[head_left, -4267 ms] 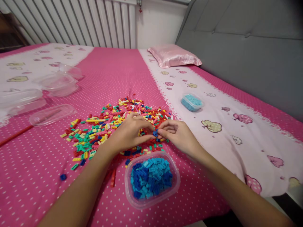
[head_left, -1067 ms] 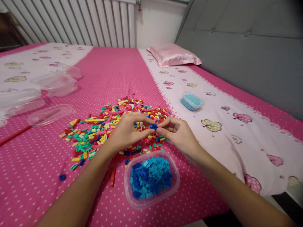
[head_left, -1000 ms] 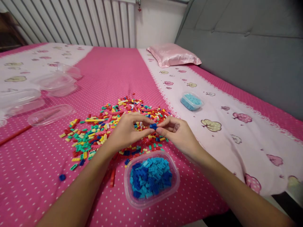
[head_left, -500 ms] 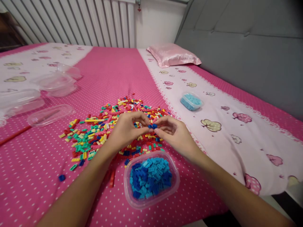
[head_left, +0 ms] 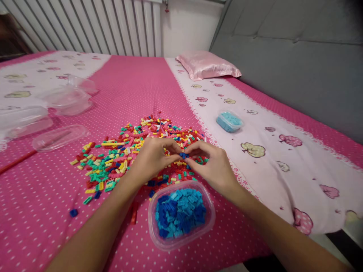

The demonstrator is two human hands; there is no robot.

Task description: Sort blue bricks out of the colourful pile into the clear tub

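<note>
Between my fingertips is a small dark blue building brick piece (head_left: 183, 155); whether it is one brick or two joined I cannot tell. My left hand (head_left: 154, 155) pinches it from the left, and my right hand (head_left: 213, 161) pinches it from the right. Both hands hover over a spread pile of small coloured bricks (head_left: 104, 166) in red, yellow, green, pink and blue. Nearer to me, below the hands, stands a clear plastic tub (head_left: 210, 223) filled with light and dark blue bricks (head_left: 181, 211). One loose blue brick (head_left: 73, 212) lies apart at the left.
A second clear tub (head_left: 229, 121) of light blue bricks sits on the right. Clear containers and lids (head_left: 61, 138) lie at the left beside a long red stick (head_left: 18, 161). Farther back are a pink pillow (head_left: 207, 65), a grey headboard (head_left: 292, 68) and a radiator (head_left: 113, 28).
Both hands have come down slightly toward me with the blue piece between them, and the right fingers have shifted around it. The tubs and the pile look the same.
</note>
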